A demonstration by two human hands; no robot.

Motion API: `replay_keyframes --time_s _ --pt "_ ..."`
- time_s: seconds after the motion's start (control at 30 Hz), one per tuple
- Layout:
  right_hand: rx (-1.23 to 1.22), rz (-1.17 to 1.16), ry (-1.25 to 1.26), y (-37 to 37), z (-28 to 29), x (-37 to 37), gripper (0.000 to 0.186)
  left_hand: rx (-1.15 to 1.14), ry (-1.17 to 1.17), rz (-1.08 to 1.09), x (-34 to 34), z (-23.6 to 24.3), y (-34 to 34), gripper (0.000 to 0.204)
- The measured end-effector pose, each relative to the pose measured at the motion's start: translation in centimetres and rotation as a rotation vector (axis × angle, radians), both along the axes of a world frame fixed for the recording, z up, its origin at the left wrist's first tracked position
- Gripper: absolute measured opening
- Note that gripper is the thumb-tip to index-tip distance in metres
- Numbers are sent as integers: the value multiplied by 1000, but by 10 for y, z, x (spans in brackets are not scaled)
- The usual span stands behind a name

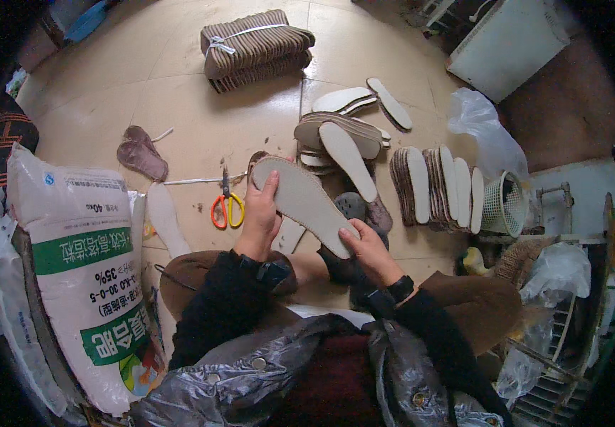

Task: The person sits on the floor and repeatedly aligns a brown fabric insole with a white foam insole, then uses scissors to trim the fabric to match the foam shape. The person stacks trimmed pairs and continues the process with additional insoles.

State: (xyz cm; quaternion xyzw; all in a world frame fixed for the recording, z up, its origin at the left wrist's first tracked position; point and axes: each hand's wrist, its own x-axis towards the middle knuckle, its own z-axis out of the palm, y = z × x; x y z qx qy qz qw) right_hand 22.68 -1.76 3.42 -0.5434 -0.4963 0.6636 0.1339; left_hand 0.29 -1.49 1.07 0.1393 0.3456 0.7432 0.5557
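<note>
Between both hands I hold a cream insole [300, 198] with a stitched edge, slanting down from left to right. My left hand [261, 213] grips its wide end, the thumb lying on top. At the narrow end, my right hand [370, 249] pinches the edge between thumb and fingers. A bit of brown fuzzy material shows behind the wide end. Scissors [227, 203] with one red and one yellow handle lie on the floor just left of my left hand. Beyond the held insole is a loose pile of insoles [346, 146].
A tied bundle of brown insoles [254, 46] sits at the far middle. Rows of insoles [439, 186] stand at right beside a mesh basket [504, 203] and a plastic bag [485, 128]. A mauve insole [143, 153] lies at left, near a large white sack [76, 206].
</note>
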Motion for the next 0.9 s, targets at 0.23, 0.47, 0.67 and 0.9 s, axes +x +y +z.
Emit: replay_keyframes --time_s 0.23,0.47,0.67,0.9 --pt "188 -686 248 75 -37 98 26 -210 107 -229 5 -17 0 39" --pt "195 -698 -279 143 -95 253 72 -280 242 -261 3 -31 0 38" --pt "348 -500 -593 162 -158 310 68 -313 246 -278 2 -40 2 39" --pt "77 -688 -827 144 -109 267 58 -350 317 -320 3 -48 4 38"
